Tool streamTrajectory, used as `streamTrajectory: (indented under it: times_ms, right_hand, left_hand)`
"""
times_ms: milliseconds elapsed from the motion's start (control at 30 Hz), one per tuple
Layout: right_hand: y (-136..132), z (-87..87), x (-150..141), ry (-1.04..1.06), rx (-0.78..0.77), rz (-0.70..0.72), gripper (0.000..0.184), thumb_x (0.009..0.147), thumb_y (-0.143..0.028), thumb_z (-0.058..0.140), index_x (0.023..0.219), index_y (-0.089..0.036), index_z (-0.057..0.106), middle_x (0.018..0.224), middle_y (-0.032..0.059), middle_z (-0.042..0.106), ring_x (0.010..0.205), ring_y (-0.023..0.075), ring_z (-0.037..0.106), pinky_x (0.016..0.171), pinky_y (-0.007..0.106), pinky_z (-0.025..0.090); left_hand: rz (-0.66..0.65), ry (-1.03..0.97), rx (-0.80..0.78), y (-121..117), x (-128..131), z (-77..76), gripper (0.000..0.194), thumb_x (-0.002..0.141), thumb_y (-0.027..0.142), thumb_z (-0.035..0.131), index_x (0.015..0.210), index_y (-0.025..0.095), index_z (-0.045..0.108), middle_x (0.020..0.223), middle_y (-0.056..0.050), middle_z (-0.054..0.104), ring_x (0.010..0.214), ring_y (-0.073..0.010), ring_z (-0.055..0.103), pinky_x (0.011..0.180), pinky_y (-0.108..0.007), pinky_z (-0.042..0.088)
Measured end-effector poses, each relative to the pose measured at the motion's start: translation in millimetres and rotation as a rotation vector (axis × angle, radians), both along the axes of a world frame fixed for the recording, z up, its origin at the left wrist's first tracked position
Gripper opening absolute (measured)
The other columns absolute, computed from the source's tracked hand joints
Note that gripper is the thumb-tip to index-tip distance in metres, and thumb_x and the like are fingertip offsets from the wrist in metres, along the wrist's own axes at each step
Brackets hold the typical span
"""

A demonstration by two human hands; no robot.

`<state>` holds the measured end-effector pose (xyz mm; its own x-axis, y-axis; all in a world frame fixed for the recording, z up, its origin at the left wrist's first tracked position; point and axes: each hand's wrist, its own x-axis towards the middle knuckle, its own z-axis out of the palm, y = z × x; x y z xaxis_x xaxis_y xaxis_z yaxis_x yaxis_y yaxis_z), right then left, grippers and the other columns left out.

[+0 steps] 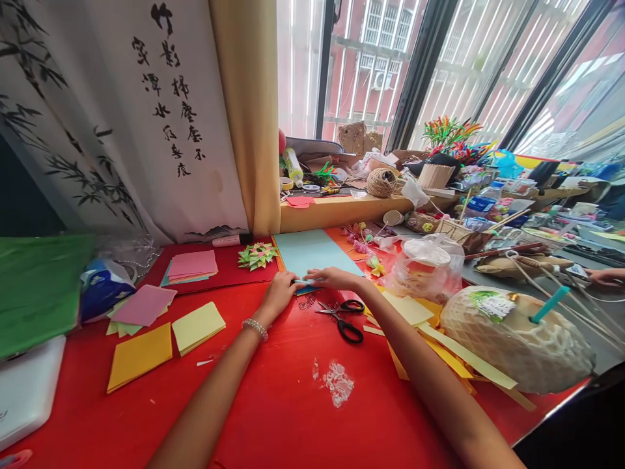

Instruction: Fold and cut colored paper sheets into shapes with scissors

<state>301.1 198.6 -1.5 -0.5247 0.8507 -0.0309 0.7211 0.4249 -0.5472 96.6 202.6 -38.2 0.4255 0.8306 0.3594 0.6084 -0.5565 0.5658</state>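
Note:
A light blue sheet of paper (319, 253) lies on a small stack with orange and blue edges, its near edge curled up. My left hand (279, 296) grips the near left corner of that sheet, fingers closed. My right hand (334, 279) pinches the same near edge from the right, its fingertips close to my left hand's. Just below my hands, black-handled scissors (346, 319) lie partly spread on the red tabletop (273, 404). A green and pink folded-paper flower (257, 256) sits left of the sheet.
Square paper stacks in pink (193, 266), pale yellow (199, 327) and deep yellow (140, 357) lie at left. A netted coconut (512, 339) with a straw, yellow strips (446, 348) and a plastic-wrapped roll (427, 264) stand right. Another person's hand (605, 277) shows at far right.

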Motion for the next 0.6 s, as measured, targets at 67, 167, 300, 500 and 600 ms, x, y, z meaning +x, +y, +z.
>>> streamTrajectory:
  times_ms: [67,167,300,500,600]
  right_hand:
    - [3,-2.2,2,0.024,0.015,-0.022,0.035,0.087,-0.039,0.045,0.116,-0.029,0.061,0.131,-0.0001,0.052,0.121,0.0228,0.048,0.101,0.031,0.033]
    - [6,-5.8,3,0.054,0.054,-0.078,0.036,0.087,-0.039,0.042,0.111,-0.023,0.065,0.118,0.0038,0.062,0.106,0.024,0.057,0.093,0.032,0.039]
    - [8,-11.0,-2,0.092,0.128,-0.181,0.036,0.087,-0.037,0.04,0.096,-0.017,0.069,0.094,0.0067,0.069,0.085,0.0224,0.06,0.076,0.03,0.042]
    - [10,-15.8,-10,0.168,0.157,-0.32,0.029,0.083,-0.033,0.046,0.086,-0.015,0.068,0.086,0.0072,0.067,0.078,0.0189,0.056,0.07,0.026,0.039]
    - [10,-17.4,-9,0.228,0.114,-0.329,0.029,0.08,-0.035,0.049,0.085,-0.013,0.068,0.081,0.0058,0.067,0.075,0.017,0.056,0.066,0.024,0.039]
  left_hand:
    - [0.002,-0.02,-0.009,0,0,1.2,0.029,0.087,0.037,0.044,0.087,0.017,0.065,0.094,-0.008,0.064,0.094,-0.0213,0.054,0.085,-0.033,0.041]
    - [0.006,-0.064,-0.042,1,-3,3.0,0.034,0.089,0.038,0.038,0.091,0.017,0.064,0.096,-0.007,0.066,0.093,-0.0196,0.058,0.084,-0.03,0.043]
    - [0.036,-0.113,-0.077,3,-5,1.2,0.033,0.087,0.033,0.043,0.112,0.017,0.058,0.111,-0.009,0.064,0.102,-0.0201,0.058,0.088,-0.03,0.044]
    - [0.029,-0.131,-0.095,5,-5,-2.1,0.037,0.082,0.02,0.049,0.119,0.017,0.053,0.119,-0.009,0.06,0.108,-0.0201,0.056,0.094,-0.032,0.042]
    - [0.029,-0.143,-0.102,3,-5,-0.1,0.036,0.081,0.02,0.049,0.117,0.016,0.055,0.121,-0.01,0.059,0.11,-0.021,0.054,0.097,-0.033,0.04]
